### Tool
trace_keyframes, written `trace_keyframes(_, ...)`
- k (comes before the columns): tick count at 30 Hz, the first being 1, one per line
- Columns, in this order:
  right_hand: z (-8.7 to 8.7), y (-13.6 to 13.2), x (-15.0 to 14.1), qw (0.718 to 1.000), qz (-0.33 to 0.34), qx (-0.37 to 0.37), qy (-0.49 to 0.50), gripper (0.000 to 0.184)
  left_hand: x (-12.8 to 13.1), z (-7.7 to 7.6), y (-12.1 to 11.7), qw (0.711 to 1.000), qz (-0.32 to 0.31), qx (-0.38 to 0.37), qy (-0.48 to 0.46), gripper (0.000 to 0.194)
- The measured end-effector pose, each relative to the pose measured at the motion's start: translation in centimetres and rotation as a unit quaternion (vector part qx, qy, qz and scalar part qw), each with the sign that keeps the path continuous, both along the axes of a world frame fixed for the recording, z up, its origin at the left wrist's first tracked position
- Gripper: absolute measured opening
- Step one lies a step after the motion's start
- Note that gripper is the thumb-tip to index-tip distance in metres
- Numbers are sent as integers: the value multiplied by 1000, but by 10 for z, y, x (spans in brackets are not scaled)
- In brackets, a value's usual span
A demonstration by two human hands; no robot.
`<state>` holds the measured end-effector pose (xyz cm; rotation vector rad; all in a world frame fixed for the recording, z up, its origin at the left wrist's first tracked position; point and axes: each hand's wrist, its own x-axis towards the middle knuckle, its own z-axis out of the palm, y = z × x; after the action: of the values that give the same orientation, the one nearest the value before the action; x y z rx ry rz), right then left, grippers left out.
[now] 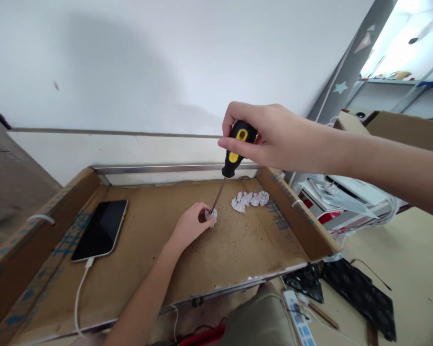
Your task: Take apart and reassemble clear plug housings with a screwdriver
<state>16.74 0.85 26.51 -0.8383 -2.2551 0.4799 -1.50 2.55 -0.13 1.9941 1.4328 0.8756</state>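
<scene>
My right hand [248, 132] is wrapped round the black and yellow handle of a screwdriver [232, 156], which tilts down to the left. Its thin shaft ends at a small clear plastic piece [211, 218] on the cardboard. My left hand [193, 223] pinches that piece between thumb and fingers, holding it against the cardboard surface. Just right of it, several similar clear plastic pieces [250, 199] lie in a cluster, some with small metal parts on them. Where the screwdriver tip meets the piece is too small to make out clearly.
A cardboard tray [144, 283] with raised sides forms the work surface, dotted with dark specks. At left lies a phone [101, 228] with a white cable [80, 293]. A white wall [130, 86] stands behind. On the floor at right are a power strip [299, 319] and black bags [361, 293].
</scene>
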Motion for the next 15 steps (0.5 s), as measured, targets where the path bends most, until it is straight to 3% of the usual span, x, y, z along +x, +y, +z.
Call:
trace_keyframes(3,2,-2,0,986,-44,92,-131,17,0,0,0,1000,-4,1,-2,23)
trace_keyframes(6,3,-4,-3,960,-135,130,-207,27,0,-1,0,1000,-9,5,-4,24)
trace_keyframes(12,-1,7,-15,944,-233,125,-200,28,1,-6,5,1000,-4,19,5,27)
trace_keyframes(15,4,23,-13,954,-200,101,-200,50,2,-6,4,1000,2,5,6,29)
